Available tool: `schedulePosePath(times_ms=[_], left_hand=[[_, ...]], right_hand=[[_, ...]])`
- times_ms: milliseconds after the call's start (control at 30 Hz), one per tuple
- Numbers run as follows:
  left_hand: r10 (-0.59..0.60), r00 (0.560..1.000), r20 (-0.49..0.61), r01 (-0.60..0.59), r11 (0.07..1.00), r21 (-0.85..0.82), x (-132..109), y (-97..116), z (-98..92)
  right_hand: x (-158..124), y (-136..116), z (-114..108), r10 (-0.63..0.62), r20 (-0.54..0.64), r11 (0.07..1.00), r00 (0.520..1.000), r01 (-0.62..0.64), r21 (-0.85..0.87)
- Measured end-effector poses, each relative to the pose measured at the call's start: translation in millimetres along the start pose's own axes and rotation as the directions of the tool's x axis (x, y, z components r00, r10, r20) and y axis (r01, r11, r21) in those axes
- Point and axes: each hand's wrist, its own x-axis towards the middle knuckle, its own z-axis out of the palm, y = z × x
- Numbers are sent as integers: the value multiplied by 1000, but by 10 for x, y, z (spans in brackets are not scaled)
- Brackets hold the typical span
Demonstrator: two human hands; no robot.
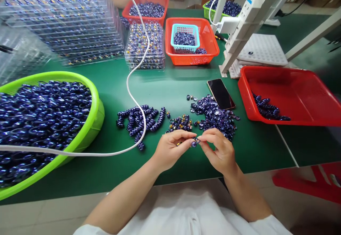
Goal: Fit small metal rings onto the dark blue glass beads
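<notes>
At your far left, a green basket (96, 110) heaped with dark blue rings sits on the bench (165, 86), and a white cable (128, 86) runs across its front. Short stacks of rings (141, 119) lie just right of it. Your left hand (170, 149) and right hand (218, 151) meet above the bench's near edge. The fingers of both are pinched shut on one small blue piece (194, 143) held between them. Behind them lies a loose pile (215, 116) of blue pieces, with a phone (221, 93) just beside it, then a red tray (293, 89).
</notes>
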Motion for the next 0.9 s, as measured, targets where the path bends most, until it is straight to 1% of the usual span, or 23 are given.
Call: schedulePosePath(times_ms=[167, 367, 433, 500, 600, 667, 767, 900], left_hand=[[-11, 1000, -8, 11, 1000, -19, 3, -3, 4], [-4, 1000, -11, 4, 1000, -20, -4, -18, 8], [30, 999, -14, -30, 999, 13, -8, -34, 8], [97, 995, -17, -95, 992, 88, -12, -43, 9], [222, 975, -8, -214, 947, 240, -19, -37, 15], [282, 959, 3, -270, 913, 306, -23, -24, 21], [310, 951, 12, -294, 890, 348, -24, -7, 26], [277, 960, 42, -275, 903, 331, -16, -17, 8]], right_hand=[[3, -7, -1, -11, 1, 1000, 1000, 11, 1], [-20, 10, 15, 12, -4, 1000, 1000, -12, -23], [-25, 12, 21, 9, -8, 999, 1000, -9, -32], [-22, 7, 25, -1, -10, 999, 1000, 1, -44], [-9, -4, 27, -24, -2, 997, 1000, 24, -69], [-4, -7, 29, -40, 5, 996, 999, 40, -85], [-7, -1, 33, -56, 15, 991, 998, 58, -117], [-17, 11, 32, -75, 38, 984, 996, 80, -161]])
